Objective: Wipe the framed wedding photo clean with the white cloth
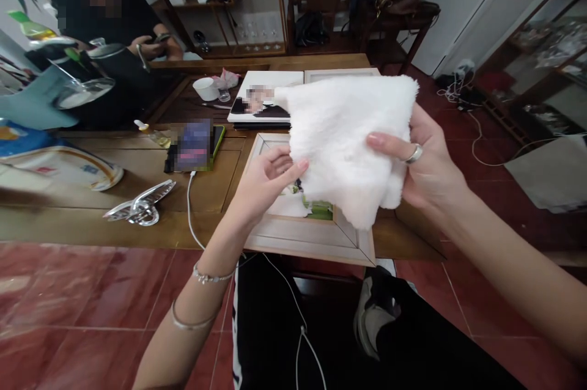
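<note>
A fluffy white cloth (348,139) is held up between my two hands. My left hand (275,176) pinches its left edge between thumb and fingers. On the other side, my right hand (424,154) grips the cloth with the thumb on its near face and the fingers behind it. Below lies a picture frame (293,234) with a pale wooden border, reaching past the table's near edge. The cloth hides much of its picture; a green patch shows at the lower part.
Behind the cloth lie a white photo panel (284,78) and another frame (339,73). To the left are a phone (195,145) on a white cable, a silver clip-like object (142,203), a dropper bottle (153,133), a white cup (206,89) and a plastic pack (55,161). A person (105,5) is across the table.
</note>
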Demonstrator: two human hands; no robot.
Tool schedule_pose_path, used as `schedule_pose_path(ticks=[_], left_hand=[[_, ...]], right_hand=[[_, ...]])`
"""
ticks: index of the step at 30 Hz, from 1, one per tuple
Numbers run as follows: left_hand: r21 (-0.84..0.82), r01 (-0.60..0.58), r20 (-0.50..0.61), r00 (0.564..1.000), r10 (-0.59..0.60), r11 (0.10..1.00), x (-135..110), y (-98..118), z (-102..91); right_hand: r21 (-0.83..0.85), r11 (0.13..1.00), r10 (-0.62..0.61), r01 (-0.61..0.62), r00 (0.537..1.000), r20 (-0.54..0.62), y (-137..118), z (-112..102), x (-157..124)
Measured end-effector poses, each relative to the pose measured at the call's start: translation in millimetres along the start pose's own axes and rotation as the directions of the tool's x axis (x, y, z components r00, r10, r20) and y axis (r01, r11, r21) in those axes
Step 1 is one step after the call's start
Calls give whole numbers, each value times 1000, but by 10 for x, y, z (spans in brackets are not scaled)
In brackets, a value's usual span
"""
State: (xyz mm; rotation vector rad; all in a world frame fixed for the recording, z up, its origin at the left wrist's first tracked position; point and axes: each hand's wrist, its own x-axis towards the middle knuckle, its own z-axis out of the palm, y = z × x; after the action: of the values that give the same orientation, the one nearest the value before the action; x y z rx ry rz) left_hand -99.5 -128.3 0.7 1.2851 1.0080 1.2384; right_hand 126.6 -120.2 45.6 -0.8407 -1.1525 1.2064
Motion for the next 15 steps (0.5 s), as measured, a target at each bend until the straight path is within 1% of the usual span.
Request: schedule_pose_path(ticks=[1,2,3,4,5,7,8,9,10,12,13,14,15], left_hand=[[-29,25,8,1000,-25,999,19,-8,16],[-41,17,-9,1000,-17,999,39,-14,31],[-31,-21,-37,999,20,999,58,-17,46],[4,-85,-72,994,85,996,75,-14,60],[74,-162,-109,979,170,984,90,-5,75],[284,-299,-164,921,354,911,119,29,99],[381,-339,-168,890,425,860,138,52,104],[448,-361,-157,869,469,818,161,79,99],[475,-372,-131,866,482,798,189,105,81],[457,-377,-64,889,453,805,252,144,-10],[464,-370,-38,899,436,805,281,150,-85],[501,-353,-27,906,422,790,302,143,-178],[561,-311,-28,919,393,767,311,120,-284]], right_hand=[[-15,1000,-5,5,1000,16,14,9,-20],[-32,999,-14,15,999,37,27,17,-41],[-50,998,-24,27,998,65,38,24,-61],[-66,997,-35,42,995,93,48,32,-79],[-82,995,-46,56,992,118,58,41,-92],[-137,987,-67,88,987,149,80,66,-100],[-172,979,-83,109,985,155,88,80,-93],[-204,971,-93,124,983,157,89,89,-80],[-234,964,-93,129,983,157,80,89,-59],[-297,945,-100,135,986,132,11,33,-3],[-345,925,-133,159,986,98,-50,-32,32],[-401,894,-194,199,980,55,-126,-123,68],[-456,859,-247,234,969,33,-208,-237,103]])
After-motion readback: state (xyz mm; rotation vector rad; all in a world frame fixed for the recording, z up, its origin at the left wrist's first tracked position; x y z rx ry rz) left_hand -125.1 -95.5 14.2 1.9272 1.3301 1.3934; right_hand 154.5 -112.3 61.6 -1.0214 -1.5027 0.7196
